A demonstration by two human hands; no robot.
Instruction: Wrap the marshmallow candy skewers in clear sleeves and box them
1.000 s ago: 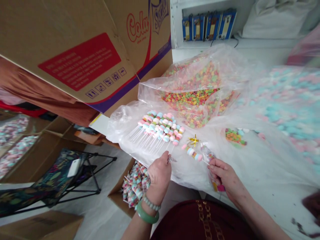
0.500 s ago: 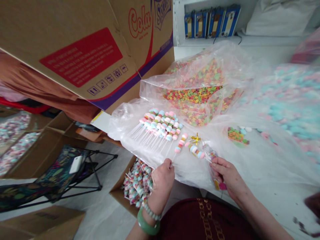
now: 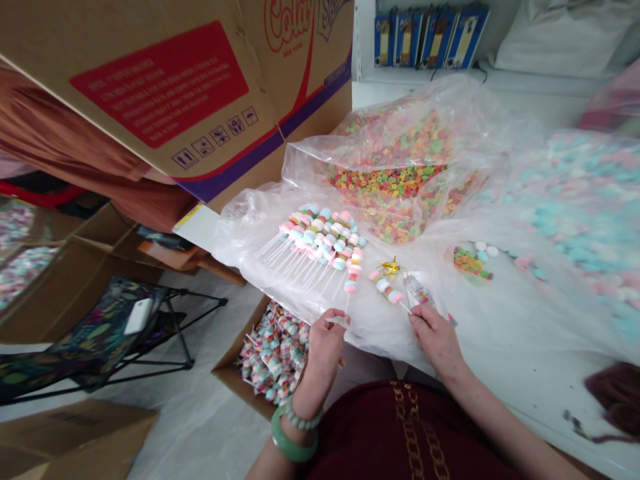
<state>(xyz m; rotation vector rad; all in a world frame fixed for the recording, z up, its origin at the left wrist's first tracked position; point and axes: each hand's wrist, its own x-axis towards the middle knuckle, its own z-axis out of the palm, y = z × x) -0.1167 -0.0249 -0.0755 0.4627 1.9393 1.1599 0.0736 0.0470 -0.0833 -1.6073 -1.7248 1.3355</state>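
Note:
My left hand (image 3: pixel 326 343) is closed at the white bag's front edge, its fingertips pinching the stick of a marshmallow skewer (image 3: pixel 353 270). That skewer lies beside a row of similar skewers (image 3: pixel 323 233), sticks toward me. My right hand (image 3: pixel 436 337) pinches the stick of another marshmallow skewer (image 3: pixel 387 287), whose candy end points up and left. Behind the right fingers lies a clear printed wrapper (image 3: pixel 417 292), partly hidden by the hand. Gold twist ties (image 3: pixel 391 267) lie just beyond the right-hand skewer.
A large bag of colourful candy rings (image 3: pixel 395 180) lies behind, with pink and blue marshmallows (image 3: pixel 580 207) under plastic at right. A big carton (image 3: pixel 200 87) stands at left. Below the table edge, a box holds wrapped skewers (image 3: pixel 277 353). Loose rings (image 3: pixel 470 262) lie right of centre.
The left skewer has shifted closer to the row and points more straight away from me. The right skewer and right hand have moved slightly left. The view has shifted a little.

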